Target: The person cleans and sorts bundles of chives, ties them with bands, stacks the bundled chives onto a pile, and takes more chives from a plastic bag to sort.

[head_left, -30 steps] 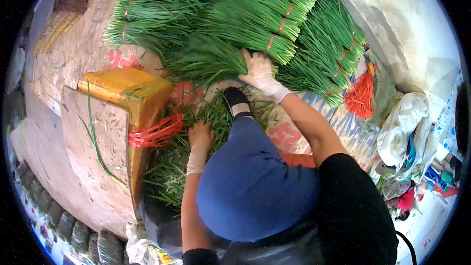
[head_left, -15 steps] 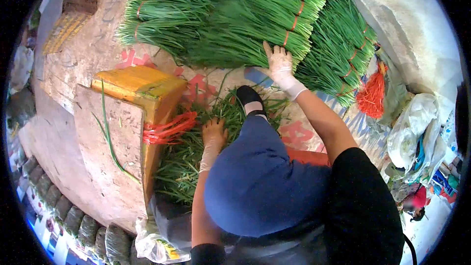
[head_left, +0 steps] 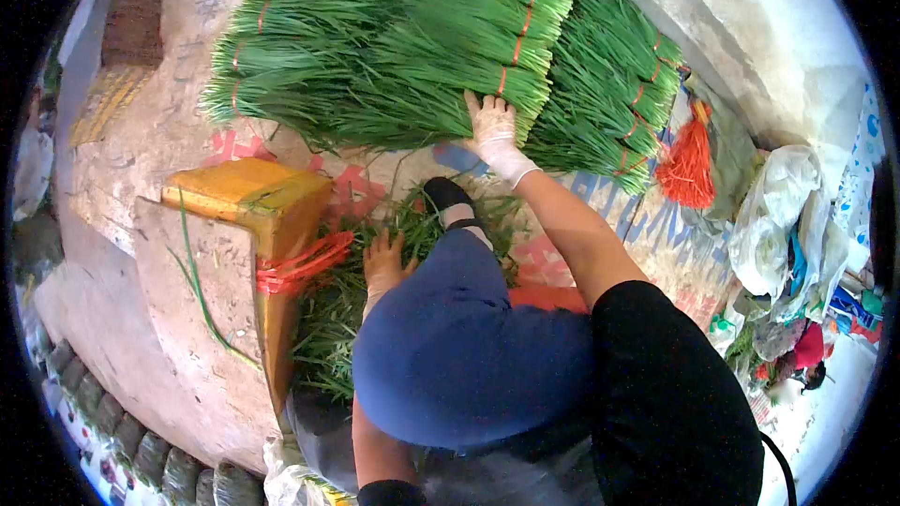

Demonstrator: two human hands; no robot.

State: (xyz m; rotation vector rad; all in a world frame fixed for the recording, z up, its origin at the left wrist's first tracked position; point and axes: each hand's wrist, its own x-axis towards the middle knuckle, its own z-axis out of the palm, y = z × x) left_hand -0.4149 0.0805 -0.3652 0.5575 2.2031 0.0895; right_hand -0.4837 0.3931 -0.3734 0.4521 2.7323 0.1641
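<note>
My right hand (head_left: 495, 131), in a pale glove, lies on the near edge of a big stack of garlic chives (head_left: 375, 56), close to the pale cut ends. Its fingers are stretched out, not wrapped round a bundle. Red ties (head_left: 523, 28) bind the bundles in the stack. Beside my bent knee, my left hand (head_left: 382, 262) rests over loose green leaf scraps (head_left: 323, 347) with its fingers spread and nothing visible in them. My knee hides part of its wrist.
A yellow box (head_left: 253, 192) with a board (head_left: 202, 272) on top stands at left, red ties (head_left: 305, 264) hanging from it. More red ties (head_left: 689, 164) lie at right near plastic bags (head_left: 773, 215). Wrapped bundles (head_left: 155, 454) line the lower left. A person (head_left: 811, 347) is far right.
The whole view has shifted, so most things sit further left. My right hand stays on the chives' edge; my left hand stays over the scraps, its fingers now more spread.
</note>
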